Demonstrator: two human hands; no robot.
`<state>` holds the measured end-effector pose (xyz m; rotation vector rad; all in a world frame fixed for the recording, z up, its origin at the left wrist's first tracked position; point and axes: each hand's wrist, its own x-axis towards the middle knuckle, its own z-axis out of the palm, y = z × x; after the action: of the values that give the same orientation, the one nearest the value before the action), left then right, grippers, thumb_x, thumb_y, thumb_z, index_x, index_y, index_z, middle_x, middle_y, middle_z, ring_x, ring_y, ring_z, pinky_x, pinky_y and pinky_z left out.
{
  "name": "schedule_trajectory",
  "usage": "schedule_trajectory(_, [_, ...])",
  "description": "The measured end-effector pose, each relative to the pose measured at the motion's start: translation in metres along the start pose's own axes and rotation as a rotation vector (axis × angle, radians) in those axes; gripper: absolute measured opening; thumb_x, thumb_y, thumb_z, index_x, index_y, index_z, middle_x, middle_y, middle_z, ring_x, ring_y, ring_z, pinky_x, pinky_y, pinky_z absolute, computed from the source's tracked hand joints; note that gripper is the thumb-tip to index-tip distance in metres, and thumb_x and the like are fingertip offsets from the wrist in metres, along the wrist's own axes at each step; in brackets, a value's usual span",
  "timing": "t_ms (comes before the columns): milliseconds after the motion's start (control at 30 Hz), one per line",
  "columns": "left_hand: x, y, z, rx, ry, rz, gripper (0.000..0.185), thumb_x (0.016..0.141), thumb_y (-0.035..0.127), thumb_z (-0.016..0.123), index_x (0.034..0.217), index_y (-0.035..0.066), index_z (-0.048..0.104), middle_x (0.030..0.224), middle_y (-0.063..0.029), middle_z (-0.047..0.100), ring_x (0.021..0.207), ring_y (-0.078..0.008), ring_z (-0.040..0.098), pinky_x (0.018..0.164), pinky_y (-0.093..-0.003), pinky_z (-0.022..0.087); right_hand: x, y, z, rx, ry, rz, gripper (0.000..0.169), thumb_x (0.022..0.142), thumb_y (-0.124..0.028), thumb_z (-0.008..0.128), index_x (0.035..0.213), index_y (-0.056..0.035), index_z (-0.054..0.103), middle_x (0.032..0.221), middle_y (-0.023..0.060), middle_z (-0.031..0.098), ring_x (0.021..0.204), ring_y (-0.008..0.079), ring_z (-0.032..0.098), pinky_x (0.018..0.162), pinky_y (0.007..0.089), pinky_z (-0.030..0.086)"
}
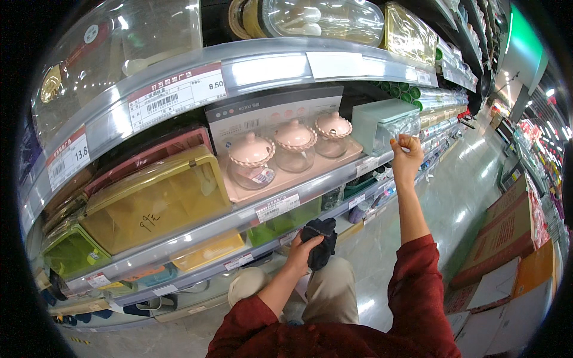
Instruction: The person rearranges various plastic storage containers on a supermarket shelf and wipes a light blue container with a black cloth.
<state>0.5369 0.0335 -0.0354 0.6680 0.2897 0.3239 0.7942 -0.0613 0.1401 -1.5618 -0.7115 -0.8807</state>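
My left hand (301, 253) grips a crumpled black cloth (320, 241) above my knee. My right hand (407, 154) is raised at the shelf edge, fingers curled, in front of the right side of a pale green lidded plastic box (374, 127). Whether it pinches the clear wrapping on that box or only hovers before it, I cannot tell. Left of the box, a pink tray (237, 190) bears three glass jars with scalloped pink lids: a left jar (251, 156), a middle jar (295, 141) and a right jar (332, 129). Behind them stands a printed carton (277, 105).
A wrapped yellow compartment box (156, 206) and a green box (76, 253) occupy the shelf's left. Overhead runs an upper shelf edge (268, 65) with price labels. Green-capped tubes (441, 98) lie farther right. Large cartons (497, 228) line the aisle floor (452, 188) on the right.
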Motion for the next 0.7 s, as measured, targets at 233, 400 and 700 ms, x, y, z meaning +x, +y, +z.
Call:
schedule_trajectory(233, [-0.005,0.013,-0.002,-0.076,0.097,0.021,0.031,0.081,0.009,0.064,0.112,0.006,0.058,0.103,-0.0077,0.064,0.091,-0.0204,0.063,0.08,-0.0343,0.051,-0.008,0.012,0.011,0.224,0.031,0.365,0.032,0.076,-0.012,0.072,0.1,0.0041,0.061,0.103,0.0117,0.058,0.093,0.0214,0.055,0.082,0.0316,0.045])
schedule_trajectory(400, [-0.002,0.019,-0.005,-0.084,0.156,0.081,0.036,0.081,0.009,0.062,0.116,0.005,0.056,0.105,-0.0115,0.064,0.091,-0.0266,0.065,0.078,-0.0411,0.053,-0.007,0.006,0.008,0.489,0.046,0.725,0.077,0.076,-0.039,0.071,0.135,-0.0033,0.037,0.135,0.013,0.038,0.116,0.0257,0.042,0.089,0.0425,0.038])
schedule_trajectory(700, [-0.001,0.018,-0.01,-0.118,0.141,0.068,0.03,0.08,0.007,0.065,0.109,0.003,0.059,0.1,-0.0105,0.065,0.088,-0.025,0.065,0.076,-0.0386,0.054,0.045,-0.04,0.011,0.396,-0.089,1.052,0.124,0.055,-0.073,0.07,0.148,-0.0229,0.005,0.15,0.0195,0.008,0.132,0.0499,0.017,0.098,0.0674,0.022])
